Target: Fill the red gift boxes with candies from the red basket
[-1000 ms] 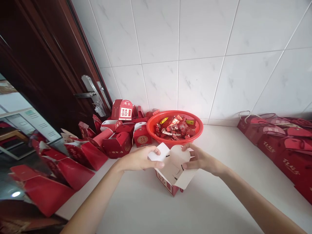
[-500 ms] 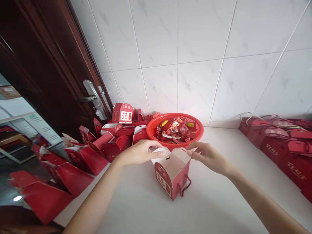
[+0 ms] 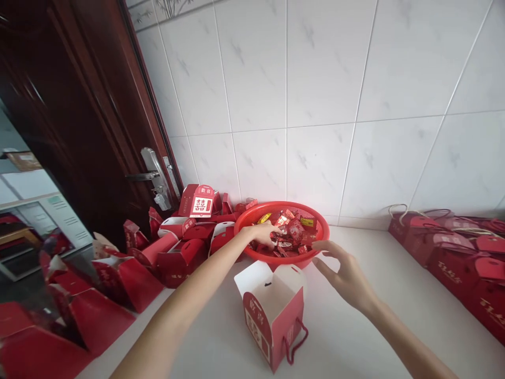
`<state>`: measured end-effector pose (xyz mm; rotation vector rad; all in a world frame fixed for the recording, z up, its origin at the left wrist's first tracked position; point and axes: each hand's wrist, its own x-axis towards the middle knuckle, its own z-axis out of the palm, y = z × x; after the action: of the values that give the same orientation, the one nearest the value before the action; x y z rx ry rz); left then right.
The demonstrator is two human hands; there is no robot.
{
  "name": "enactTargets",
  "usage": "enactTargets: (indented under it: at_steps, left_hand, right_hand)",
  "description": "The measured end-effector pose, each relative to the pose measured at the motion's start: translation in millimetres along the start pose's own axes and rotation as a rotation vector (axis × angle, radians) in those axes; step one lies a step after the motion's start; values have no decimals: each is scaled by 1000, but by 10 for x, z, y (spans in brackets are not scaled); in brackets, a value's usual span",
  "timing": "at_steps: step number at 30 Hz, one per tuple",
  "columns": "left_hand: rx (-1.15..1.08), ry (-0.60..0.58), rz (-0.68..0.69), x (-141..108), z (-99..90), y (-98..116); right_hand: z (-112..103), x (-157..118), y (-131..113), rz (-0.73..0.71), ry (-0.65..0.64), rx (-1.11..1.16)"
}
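Observation:
A red and white paper gift box stands upright on the white table, its top flaps spread and a red cord handle on its right side. Behind it sits a red plastic basket of wrapped candies. My left hand reaches over the basket's near-left rim, fingertips down among the candies; whether they grip one is hidden. At the basket's right rim, my right hand is open with thumb and fingers apart, holding nothing. Neither hand touches the box.
Several red boxes crowd the left of the table. More packed red boxes with cord handles line the right side. A dark wooden door with a metal handle stands at the left, against a tiled wall.
Both hands have let go of the box flaps. My left hand has moved forward into the candy basket, and my right hand has shifted to the basket's right rim. The view has tilted up slightly.

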<state>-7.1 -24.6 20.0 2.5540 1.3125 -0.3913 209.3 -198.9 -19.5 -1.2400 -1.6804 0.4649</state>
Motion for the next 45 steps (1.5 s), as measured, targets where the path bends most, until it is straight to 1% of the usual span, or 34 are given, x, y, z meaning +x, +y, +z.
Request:
enactTargets:
  at_steps: [2, 5, 8, 11, 13, 16, 18, 20, 21, 22, 25, 26, 27, 30, 33, 36, 38, 42, 45]
  left_hand:
    - [10, -7, -6, 50, 34, 5]
    - [15, -52, 18, 35, 47, 24]
    - [11, -86, 0, -10, 33, 65]
    - [-11, -90, -41, -34, 24, 122]
    - [-17, -70, -41, -35, 28, 154]
    - [18, -2, -49, -23, 46, 177]
    - [44, 52, -84, -14, 57, 176]
    - [51, 83, -117, -3, 67, 165]
    - [47, 90, -127, 4, 72, 155]
    - [41, 93, -132, 13, 79, 142]
    - [3, 106, -129, 56, 113, 78]
    - [-15, 111, -126, 74, 127, 51]
    - [-37, 116, -121, 92, 142, 24]
    - [-113, 146, -95, 132, 169, -41]
    - [-200, 216, -51, 134, 160, -67]
    - [-287, 301, -10, 123, 135, -75]
    - [-369, 370, 31, 125, 128, -87]
    - [-692, 508, 190, 159, 145, -133]
    - [-850, 528, 271, 193, 168, -163]
  right_hand:
    - [17, -3, 35, -19, -50, -49]
    - [47, -5, 85, -36, -118, -104]
    - [55, 11, 116, -57, -125, -116]
    - [33, 93, 108, -41, -122, -117]
    - [24, 215, 93, -11, -132, -97]
    - [66, 506, 87, 39, -171, 8]
    - [147, 738, 100, 63, -183, 35]
    - [265, 953, 122, 110, -185, 8]
    - [330, 1041, 134, 140, -218, -19]
    - [392, 1113, 147, 165, -285, -56]
    - [532, 1231, 194, 213, -562, -167]
    - [555, 1243, 213, 227, -629, -195]
    - [568, 1248, 234, 239, -669, -214]
    - [569, 1242, 296, 260, -706, -252]
    - [564, 1240, 339, 247, -677, -222]
    - [572, 1237, 359, 207, -546, -130]
    - [572, 1228, 359, 217, -438, -109]
    - [545, 1195, 329, 281, -253, -6]
    - [511, 1167, 291, 282, -199, 96]
